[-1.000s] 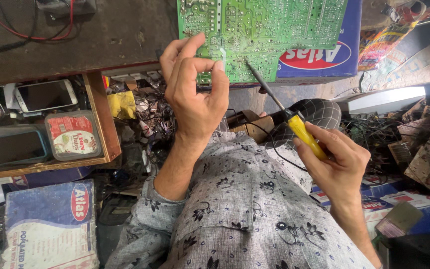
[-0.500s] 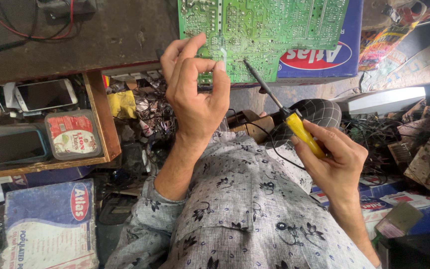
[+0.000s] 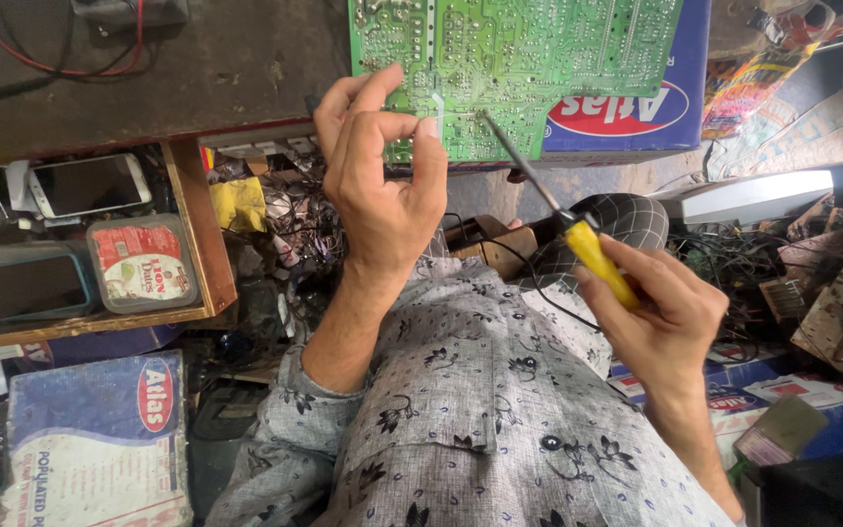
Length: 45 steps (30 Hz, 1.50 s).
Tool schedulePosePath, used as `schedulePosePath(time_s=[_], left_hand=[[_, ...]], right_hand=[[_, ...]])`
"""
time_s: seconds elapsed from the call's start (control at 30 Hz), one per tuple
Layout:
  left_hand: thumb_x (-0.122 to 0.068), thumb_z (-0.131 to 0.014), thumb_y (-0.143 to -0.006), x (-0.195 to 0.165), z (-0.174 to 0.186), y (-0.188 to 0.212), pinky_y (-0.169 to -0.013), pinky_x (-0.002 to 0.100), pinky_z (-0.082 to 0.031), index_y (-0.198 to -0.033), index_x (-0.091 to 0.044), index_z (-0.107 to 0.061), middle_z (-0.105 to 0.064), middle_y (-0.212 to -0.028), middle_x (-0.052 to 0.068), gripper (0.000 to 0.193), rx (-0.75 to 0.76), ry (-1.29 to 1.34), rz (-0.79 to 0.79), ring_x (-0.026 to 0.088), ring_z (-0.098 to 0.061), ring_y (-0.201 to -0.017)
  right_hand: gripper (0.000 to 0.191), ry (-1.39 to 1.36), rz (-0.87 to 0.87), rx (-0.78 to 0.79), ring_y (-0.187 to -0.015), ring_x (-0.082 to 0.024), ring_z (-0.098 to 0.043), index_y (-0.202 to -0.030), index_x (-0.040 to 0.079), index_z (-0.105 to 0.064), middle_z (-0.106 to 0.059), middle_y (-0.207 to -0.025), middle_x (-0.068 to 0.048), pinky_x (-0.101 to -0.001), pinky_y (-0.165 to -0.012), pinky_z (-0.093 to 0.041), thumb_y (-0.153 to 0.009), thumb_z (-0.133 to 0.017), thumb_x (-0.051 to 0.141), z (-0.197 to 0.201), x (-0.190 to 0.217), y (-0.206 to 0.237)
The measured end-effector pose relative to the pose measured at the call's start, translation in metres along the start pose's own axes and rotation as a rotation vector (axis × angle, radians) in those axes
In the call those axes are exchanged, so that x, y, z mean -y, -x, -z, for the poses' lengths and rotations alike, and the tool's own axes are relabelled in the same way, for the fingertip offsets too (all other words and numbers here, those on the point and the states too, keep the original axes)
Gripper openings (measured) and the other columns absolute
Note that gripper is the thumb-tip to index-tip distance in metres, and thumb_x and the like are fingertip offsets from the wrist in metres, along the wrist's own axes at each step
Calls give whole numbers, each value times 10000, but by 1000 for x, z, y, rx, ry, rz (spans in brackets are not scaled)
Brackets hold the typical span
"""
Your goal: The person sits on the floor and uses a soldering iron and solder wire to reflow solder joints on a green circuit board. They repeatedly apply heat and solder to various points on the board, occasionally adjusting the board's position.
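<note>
Soldering iron gripped in right hand, left hand raised, fingers pinched

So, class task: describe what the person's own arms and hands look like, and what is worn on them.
Both hands are bare: no gloves, rings or watch show on the left hand or the right hand. The left sleeve is pale grey cloth with a dark flower print, pushed up below the elbow. The right forearm shows bare; any sleeve there is out of view.
</note>
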<state>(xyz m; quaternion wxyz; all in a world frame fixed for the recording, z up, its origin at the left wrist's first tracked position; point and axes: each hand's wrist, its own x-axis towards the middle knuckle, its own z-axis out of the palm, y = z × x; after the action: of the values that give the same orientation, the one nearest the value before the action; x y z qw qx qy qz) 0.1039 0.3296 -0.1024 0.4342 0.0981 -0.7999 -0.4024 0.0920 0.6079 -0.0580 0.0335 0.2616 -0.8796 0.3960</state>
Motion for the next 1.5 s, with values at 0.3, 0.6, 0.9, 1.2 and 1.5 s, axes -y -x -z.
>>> schedulePosePath(time_s=[0.3,0.6,0.9,1.2,1.5], left_hand=[[-56,-735,-975,-13,4,-6,-1093,443,-480,-1001,-31,-609,-691,-1324,148,131,-20,-33,37,340,-579,-1295],[-68,-740,-980,-15,7,-8,-1090,446,-468,-1002,-28,-606,-686,-1321,170,142,-30,-70,17,348,-569,-1285],[-83,-726,-986,-11,5,-6,-1105,455,-455,-1006,-44,-609,-684,-1329,171,125,-27,-59,8,347,-558,-1302],[-89,-726,-993,-12,6,-7,-1111,462,-454,-1015,-43,-608,-683,-1333,173,129,-14,-63,3,348,-560,-1308],[-83,-725,-986,-9,4,-7,-1116,469,-450,-1010,-49,-611,-681,-1333,181,121,-22,-54,-7,346,-554,-1312]], right_hand=[[264,4,23,-208,-626,-45,-588,-1182,-23,-743,-716,-839,-69,-183,-535,-397,-951,-824,75,30,-26,-9],[310,26,32,-61,-638,-33,-578,-1237,-6,-753,-700,-826,-51,-166,-561,-417,-955,-859,66,17,-11,-5],[350,-21,-4,28,-637,-44,-534,-1205,3,-748,-669,-806,-36,-202,-554,-396,-879,-859,67,8,6,-9],[349,-31,-24,42,-630,-46,-534,-1203,8,-752,-658,-777,-33,-211,-567,-395,-875,-857,61,6,7,-9],[350,-16,3,40,-644,-45,-543,-1205,10,-750,-675,-815,-37,-209,-580,-409,-875,-854,61,5,8,-11]])
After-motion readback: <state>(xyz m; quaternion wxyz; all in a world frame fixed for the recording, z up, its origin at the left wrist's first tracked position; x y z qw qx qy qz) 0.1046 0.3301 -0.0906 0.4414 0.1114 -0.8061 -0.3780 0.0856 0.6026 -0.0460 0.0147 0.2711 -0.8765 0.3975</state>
